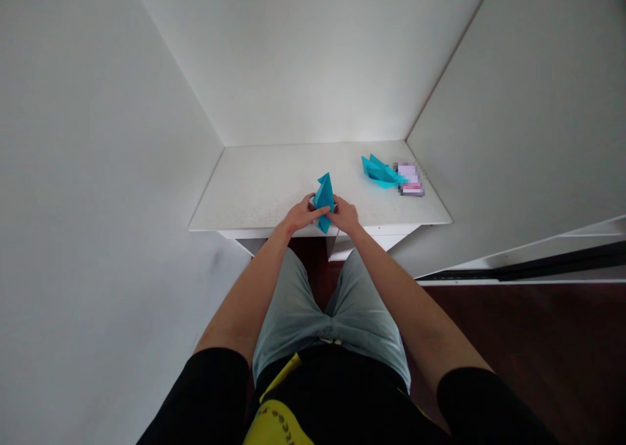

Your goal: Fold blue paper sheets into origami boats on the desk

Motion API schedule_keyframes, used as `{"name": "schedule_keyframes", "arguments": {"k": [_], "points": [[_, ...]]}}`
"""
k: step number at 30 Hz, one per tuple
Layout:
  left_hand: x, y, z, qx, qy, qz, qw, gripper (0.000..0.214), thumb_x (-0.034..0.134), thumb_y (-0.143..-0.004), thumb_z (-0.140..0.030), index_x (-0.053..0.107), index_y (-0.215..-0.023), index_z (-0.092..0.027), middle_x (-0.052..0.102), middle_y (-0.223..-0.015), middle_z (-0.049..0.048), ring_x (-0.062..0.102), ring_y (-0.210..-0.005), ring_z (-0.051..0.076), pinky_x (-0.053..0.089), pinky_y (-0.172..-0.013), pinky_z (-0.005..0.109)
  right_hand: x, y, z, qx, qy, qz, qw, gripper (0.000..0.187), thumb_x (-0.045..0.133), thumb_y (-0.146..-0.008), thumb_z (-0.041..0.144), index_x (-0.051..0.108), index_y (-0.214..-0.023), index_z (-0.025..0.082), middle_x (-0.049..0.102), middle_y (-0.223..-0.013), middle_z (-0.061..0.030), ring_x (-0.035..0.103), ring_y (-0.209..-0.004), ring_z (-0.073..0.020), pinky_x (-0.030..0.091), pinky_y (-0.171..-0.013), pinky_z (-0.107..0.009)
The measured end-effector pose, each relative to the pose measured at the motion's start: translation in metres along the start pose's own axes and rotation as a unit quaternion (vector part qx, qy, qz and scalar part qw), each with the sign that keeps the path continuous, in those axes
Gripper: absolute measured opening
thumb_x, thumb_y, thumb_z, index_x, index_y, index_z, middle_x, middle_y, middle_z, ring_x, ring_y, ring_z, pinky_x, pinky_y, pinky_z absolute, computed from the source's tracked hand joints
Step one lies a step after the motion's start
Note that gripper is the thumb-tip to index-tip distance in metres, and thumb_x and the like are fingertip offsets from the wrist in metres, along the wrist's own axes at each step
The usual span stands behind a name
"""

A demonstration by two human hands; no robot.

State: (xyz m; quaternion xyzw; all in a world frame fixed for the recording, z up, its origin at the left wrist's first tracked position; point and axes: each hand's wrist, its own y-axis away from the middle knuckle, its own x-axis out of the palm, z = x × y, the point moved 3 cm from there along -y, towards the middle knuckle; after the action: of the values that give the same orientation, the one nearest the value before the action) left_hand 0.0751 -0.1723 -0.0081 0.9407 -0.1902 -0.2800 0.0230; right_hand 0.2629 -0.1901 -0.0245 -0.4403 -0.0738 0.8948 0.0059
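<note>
Two teal paper folds in view. We pinch one, teal paper (323, 197), upright between left hand (298, 213) and right hand (345, 215), fingers (337, 209) narrow on it, just over front edge of counter (254, 190). Second fold (379, 173) lies already creased near back, touching card (409, 179). Card's print pixelated, unreadable. Yellow lettering (276, 425) on our black shirt also unreadable.

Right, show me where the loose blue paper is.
In the head view, the loose blue paper lies at the right of the white tabletop, its tip on a blurred pink item, beyond the right hand.
</note>
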Motion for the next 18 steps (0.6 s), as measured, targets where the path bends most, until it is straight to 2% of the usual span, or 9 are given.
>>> {"name": "schedule_keyframes", "arguments": {"k": [3,6,10,14,18], "points": [[0.002,-0.003,0.007,0.010,0.032,0.005,0.999,0.077,0.075,-0.095,-0.046,0.047,-0.162,-0.022,0.075,-0.098,0.0037,0.070,-0.070,0.016,0.058,-0.072,0.030,0.002,-0.001,-0.007,0.003,-0.045,-0.009,0.999,0.044,0.063,-0.097,0.044,0.070,-0.138,0.030,0.082,-0.109,-0.0017,0.072,-0.089,-0.0261,0.054,-0.088,-0.039],[0.003,-0.007,0.017,0.031,0.063,-0.006,0.997,0.072,0.070,-0.094,-0.030,0.047,-0.162,-0.026,0.070,-0.096,0.0006,0.067,-0.068,0.014,0.058,-0.070,0.028,0.006,-0.004,-0.015,-0.012,-0.123,-0.015,0.992,0.048,0.062,-0.096,0.038,0.067,-0.143,0.029,0.081,-0.115,-0.0022,0.069,-0.085,-0.0234,0.056,-0.087,-0.039],[-0.002,-0.009,0.032,0.074,0.097,-0.038,0.992,0.065,0.068,-0.094,-0.027,0.054,-0.157,-0.025,0.066,-0.110,0.0051,0.065,-0.070,0.012,0.059,-0.068,0.029,0.008,-0.007,-0.024,-0.063,-0.204,-0.020,0.977,0.045,0.061,-0.095,0.033,0.071,-0.138,0.027,0.077,-0.121,-0.0057,0.067,-0.094,-0.0240,0.058,-0.089,-0.040],[-0.015,-0.002,0.046,0.139,0.023,-0.089,0.986,0.057,0.074,-0.090,-0.026,0.066,-0.147,-0.025,0.060,-0.122,0.0071,0.064,-0.078,0.012,0.062,-0.082,0.033,0.004,-0.007,-0.030,-0.090,-0.209,-0.018,0.974,0.042,0.062,-0.093,0.028,0.077,-0.133,0.026,0.072,-0.115,-0.0081,0.065,-0.096,-0.0240,0.059,-0.090,-0.041],[-0.026,0.008,0.053,0.166,-0.072,-0.115,0.977,0.051,0.071,-0.090,-0.023,0.073,-0.141,-0.027,0.060,-0.125,0.0072,0.068,-0.092,0.016,0.061,-0.095,0.036,0.001,-0.005,-0.034,-0.121,-0.199,0.018,0.972,0.041,0.063,-0.088,0.019,0.082,-0.124,0.026,0.066,-0.116,-0.0082,0.066,-0.097,-0.0222,0.060,-0.093,-0.041]]}}
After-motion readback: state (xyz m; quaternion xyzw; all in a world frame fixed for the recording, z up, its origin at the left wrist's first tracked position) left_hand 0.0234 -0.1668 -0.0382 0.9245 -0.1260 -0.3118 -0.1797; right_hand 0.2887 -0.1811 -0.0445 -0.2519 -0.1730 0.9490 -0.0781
